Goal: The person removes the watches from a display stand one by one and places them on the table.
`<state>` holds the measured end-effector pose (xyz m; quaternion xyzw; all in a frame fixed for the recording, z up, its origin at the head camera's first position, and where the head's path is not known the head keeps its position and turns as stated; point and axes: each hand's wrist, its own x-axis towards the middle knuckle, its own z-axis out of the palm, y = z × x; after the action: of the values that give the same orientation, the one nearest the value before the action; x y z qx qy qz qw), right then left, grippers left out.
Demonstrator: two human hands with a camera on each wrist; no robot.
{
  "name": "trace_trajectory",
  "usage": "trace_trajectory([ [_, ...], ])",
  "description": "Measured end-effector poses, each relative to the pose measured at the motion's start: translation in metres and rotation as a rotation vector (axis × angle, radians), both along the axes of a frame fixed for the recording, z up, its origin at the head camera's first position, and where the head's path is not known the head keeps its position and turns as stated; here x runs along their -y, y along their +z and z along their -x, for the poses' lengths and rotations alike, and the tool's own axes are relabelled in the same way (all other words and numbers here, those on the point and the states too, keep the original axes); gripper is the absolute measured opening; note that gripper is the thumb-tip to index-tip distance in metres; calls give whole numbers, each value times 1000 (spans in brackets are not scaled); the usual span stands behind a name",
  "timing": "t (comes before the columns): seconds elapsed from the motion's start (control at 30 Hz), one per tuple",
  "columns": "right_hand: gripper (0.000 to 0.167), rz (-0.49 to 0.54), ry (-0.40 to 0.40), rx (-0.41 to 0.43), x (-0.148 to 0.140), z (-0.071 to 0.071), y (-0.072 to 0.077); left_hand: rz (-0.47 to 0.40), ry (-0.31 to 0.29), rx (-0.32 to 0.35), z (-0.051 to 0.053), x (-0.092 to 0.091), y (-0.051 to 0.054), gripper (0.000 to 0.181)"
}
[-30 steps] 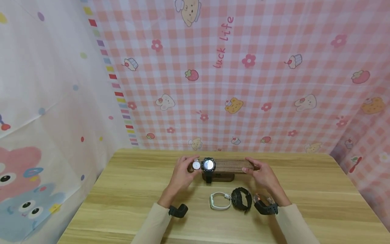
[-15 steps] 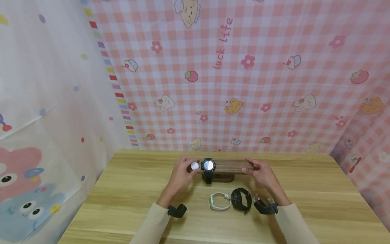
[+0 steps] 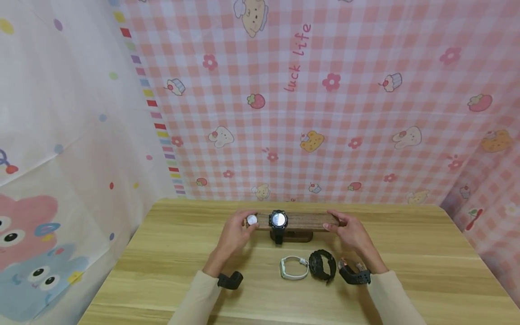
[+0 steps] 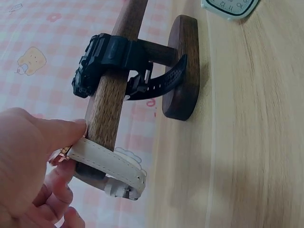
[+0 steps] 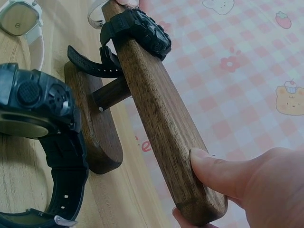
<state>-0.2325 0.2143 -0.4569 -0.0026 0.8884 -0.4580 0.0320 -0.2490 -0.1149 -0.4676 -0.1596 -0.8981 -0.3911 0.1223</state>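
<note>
A dark wooden watch stand (image 3: 308, 221) stands at the table's far side, its bar running left to right. Near the bar's left end my left hand (image 3: 235, 234) pinches the case of a watch with a white strap (image 4: 107, 161); in the left wrist view the strap loops round the bar, its rose-gold case between thumb and fingers. Beside it a black watch (image 3: 278, 220) hangs buckled on the bar, apart from the hand. My right hand (image 3: 350, 231) grips the bar's right end, thumb on its front face in the right wrist view.
In front of the stand lie a white watch (image 3: 293, 268), a black watch (image 3: 322, 265) and a watch with a rose-gold look (image 3: 343, 264), partly hidden by the right wrist's black band (image 3: 354, 276). A checked cloth (image 3: 308, 113) hangs behind the wooden table (image 3: 170, 253).
My left hand has slid the white-strapped watch leftward along the bar, away from the black watch, widening the gap between them. The right hand stays on the bar's right end.
</note>
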Motion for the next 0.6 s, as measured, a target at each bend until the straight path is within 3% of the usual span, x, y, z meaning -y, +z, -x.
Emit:
trace_trajectory([
  [0.6, 57, 14, -8, -11, 0, 1, -1, -5, 13, -142, -16, 18, -6, 34],
])
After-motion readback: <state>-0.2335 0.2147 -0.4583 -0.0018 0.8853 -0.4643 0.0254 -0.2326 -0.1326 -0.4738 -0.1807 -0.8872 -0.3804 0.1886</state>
